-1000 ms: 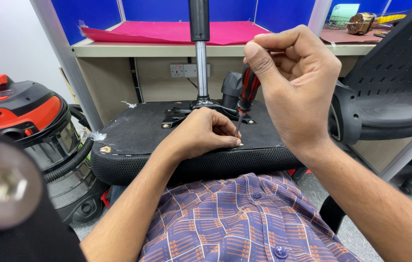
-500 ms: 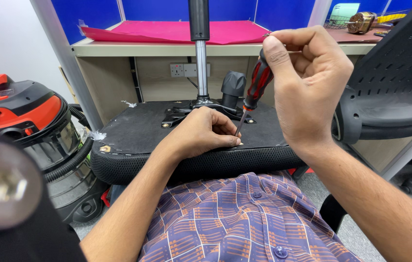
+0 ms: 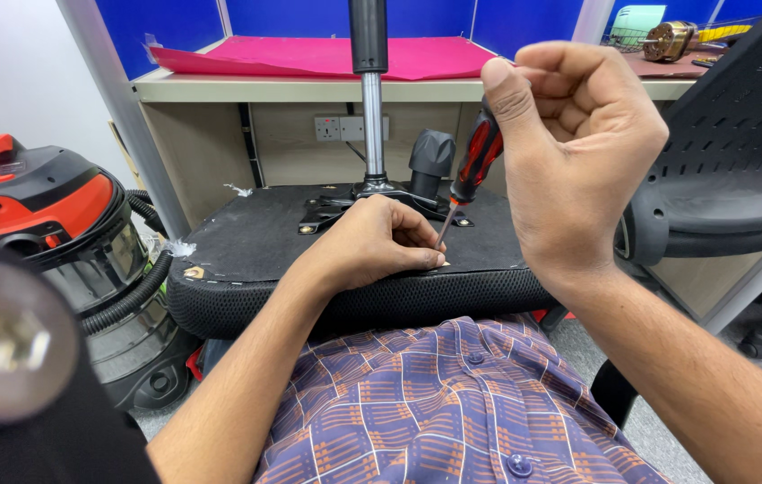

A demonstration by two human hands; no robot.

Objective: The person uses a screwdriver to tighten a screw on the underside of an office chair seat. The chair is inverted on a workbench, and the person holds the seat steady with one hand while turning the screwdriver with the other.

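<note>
An upturned black chair seat [image 3: 246, 242] lies across my lap, its underside facing up and its metal gas-lift column [image 3: 371, 99] rising from the middle. My left hand [image 3: 376, 240] rests on the seat near its front edge, fingertips pinched at a small fitting under the tool tip. My right hand [image 3: 578, 152] is raised in a fist around a red-and-black screwdriver [image 3: 473, 166]. The screwdriver's shaft slants down, with its tip right at my left fingertips.
A red, black and steel canister vacuum [image 3: 49, 224] with a ribbed hose stands at the left. A black mesh office chair [image 3: 731, 170] is at the right. Behind is a desk with a pink sheet [image 3: 309, 58] and a wall socket [image 3: 345, 128] beneath it.
My right hand has closed into a tighter fist on the screwdriver and shifted right. The handle now leans more upright. My left hand has stayed put on the seat.
</note>
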